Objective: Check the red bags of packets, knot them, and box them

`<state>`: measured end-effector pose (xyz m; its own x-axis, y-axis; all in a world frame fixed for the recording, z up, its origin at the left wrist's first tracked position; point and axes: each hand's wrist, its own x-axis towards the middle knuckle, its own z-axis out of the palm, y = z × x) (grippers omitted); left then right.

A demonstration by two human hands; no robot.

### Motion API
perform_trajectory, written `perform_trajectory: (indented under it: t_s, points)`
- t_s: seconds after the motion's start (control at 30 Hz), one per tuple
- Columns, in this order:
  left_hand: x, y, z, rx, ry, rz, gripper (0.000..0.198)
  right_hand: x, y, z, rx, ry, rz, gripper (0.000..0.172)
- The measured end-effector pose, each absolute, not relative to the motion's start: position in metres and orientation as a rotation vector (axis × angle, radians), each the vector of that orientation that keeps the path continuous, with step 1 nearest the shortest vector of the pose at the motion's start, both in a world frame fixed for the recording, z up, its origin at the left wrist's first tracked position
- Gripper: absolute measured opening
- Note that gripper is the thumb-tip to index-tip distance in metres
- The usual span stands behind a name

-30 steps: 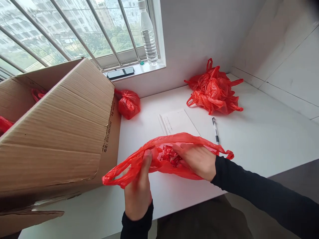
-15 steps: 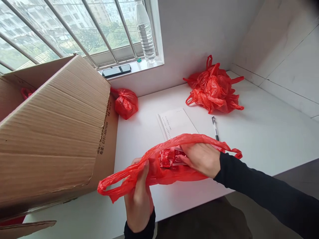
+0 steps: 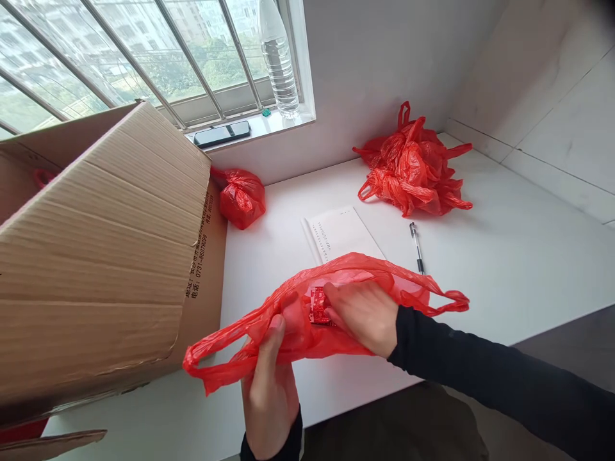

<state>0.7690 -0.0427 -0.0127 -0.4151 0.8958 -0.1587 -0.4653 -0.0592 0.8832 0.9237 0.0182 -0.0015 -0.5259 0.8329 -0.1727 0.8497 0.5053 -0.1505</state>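
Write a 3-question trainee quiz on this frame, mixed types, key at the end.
1. Multiple choice: where does the water bottle stand?
A) inside the cardboard box
B) on the windowsill
C) on the pile of red bags

2. True or false: in the picture, the pen lies to the right of the white booklet.

3. Open: which of the person's hands reaches into the open red bag, and what are its fingers at?

Key:
1. B
2. True
3. The right hand; its fingers are at a red printed packet.
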Motion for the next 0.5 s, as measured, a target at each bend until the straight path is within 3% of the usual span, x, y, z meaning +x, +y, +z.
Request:
perform_trajectory:
  t_s: [0.13, 0.4, 0.5]
  points:
    - [0.768, -0.043, -0.014, 0.572, 1.154, 1.66, 0.013, 0.914, 0.023, -0.012, 1.329, 2.698, -0.41, 0.032]
    - [0.765, -0.046, -0.014, 0.593, 1.166, 1.637, 0.016, 0.911, 0.026, -0.004, 1.385, 2.664, -0.358, 0.009]
    - [0.765, -0.049, -0.015, 0.582, 1.183, 1.631, 0.018, 0.912, 0.023, 0.003, 1.491, 2.648, -0.296, 0.011]
